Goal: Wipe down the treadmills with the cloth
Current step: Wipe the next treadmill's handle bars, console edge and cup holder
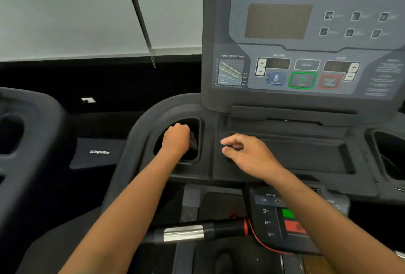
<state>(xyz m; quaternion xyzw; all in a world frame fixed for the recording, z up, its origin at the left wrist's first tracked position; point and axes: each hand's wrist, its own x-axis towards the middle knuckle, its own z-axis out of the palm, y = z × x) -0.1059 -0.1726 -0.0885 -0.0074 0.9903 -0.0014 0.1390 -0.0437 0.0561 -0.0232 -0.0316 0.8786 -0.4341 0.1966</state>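
Observation:
A dark grey treadmill console [302,72] with a button panel fills the upper right. Below it lies the black console deck [210,164] with a cup holder [196,124] on the left. My left hand [176,137] is fisted inside that cup holder, shut on a dark cloth [193,141] of which only a strip shows beside the knuckles. My right hand [245,153] hovers over the deck just right of the cup holder, fingers loosely curled, thumb and forefinger apart, holding nothing.
A second treadmill [26,142] stands at the left edge. A shallow tray [306,153] and a right cup holder [388,155] sit on the deck. Below are a chrome-banded handlebar [186,232], a red safety cord [256,236] and a lower keypad [274,219].

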